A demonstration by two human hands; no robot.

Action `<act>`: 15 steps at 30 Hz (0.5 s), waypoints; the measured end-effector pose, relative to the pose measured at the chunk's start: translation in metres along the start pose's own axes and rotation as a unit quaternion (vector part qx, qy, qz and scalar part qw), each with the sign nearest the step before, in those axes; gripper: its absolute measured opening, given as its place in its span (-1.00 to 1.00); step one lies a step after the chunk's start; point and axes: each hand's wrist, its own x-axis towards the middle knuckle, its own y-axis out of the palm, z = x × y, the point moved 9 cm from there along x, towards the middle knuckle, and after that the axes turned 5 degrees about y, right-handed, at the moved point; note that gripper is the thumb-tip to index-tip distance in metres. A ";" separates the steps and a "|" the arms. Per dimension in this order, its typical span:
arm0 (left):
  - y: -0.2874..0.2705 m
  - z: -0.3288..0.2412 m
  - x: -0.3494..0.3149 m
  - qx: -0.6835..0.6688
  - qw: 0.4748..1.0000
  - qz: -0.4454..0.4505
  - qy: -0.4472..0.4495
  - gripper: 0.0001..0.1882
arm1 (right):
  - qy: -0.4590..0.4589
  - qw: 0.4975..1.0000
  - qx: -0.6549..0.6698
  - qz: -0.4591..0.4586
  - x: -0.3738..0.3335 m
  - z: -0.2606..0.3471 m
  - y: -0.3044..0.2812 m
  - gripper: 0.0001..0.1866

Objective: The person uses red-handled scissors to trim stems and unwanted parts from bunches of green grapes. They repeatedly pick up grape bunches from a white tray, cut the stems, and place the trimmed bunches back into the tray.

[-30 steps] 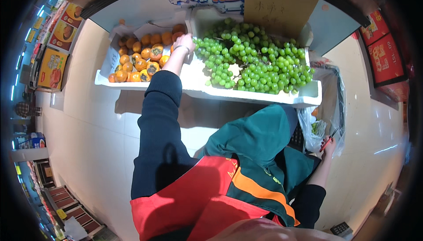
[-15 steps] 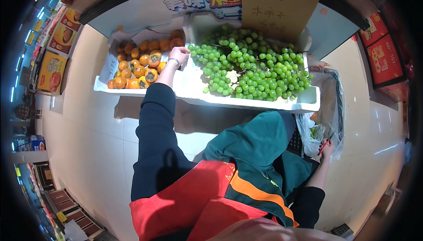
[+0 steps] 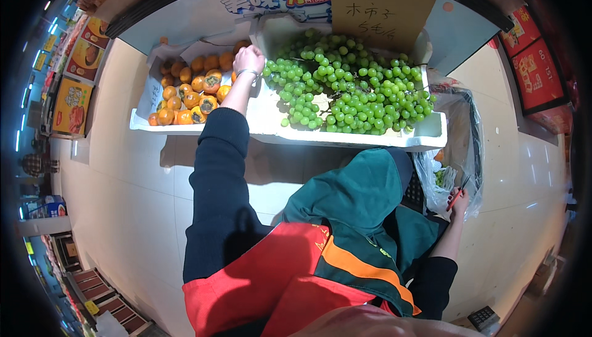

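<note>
Holding the left hand point(image 3: 249, 61) between the orange fruit point(image 3: 192, 99) and the green grapes point(image 3: 376, 99) in the white box point(image 3: 435, 130); cannot tell if grasping anything. Gripping red scissors point(image 3: 454, 199) in the right hand point(image 3: 459, 205), beside the clear bag point(image 3: 431, 196).

Overhead approach open above persimmons point(image 3: 192, 99), left part, and grapes point(image 3: 370, 93). 1 cardboard sign point(image 3: 385, 7) bars grapes' rear. Left hand point(image 3: 249, 59) and dark sleeve point(image 3: 219, 164) obstruct persimmons' right side. Green-covered knee point(image 3: 351, 180) crowds foam box's point(image 3: 435, 132) front. Floor point(image 3: 129, 164) leaves room left of sleeve; scissors point(image 3: 455, 199) obstruct crate's point(image 3: 472, 124) near edge.
</note>
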 end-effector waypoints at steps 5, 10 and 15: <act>0.040 -0.054 0.022 -0.039 0.995 0.070 0.063 -0.72 | 0.002 1.000 -0.005 0.006 -0.002 0.003 0.002 -0.88; 0.071 -0.099 0.036 -0.027 0.987 0.145 0.059 -0.64 | 0.022 1.000 0.003 0.008 -0.009 0.004 0.000 -0.84; 0.082 -0.122 0.040 0.134 0.969 0.210 0.002 -0.42 | 0.016 1.000 -0.012 0.004 -0.010 0.008 0.002 -0.84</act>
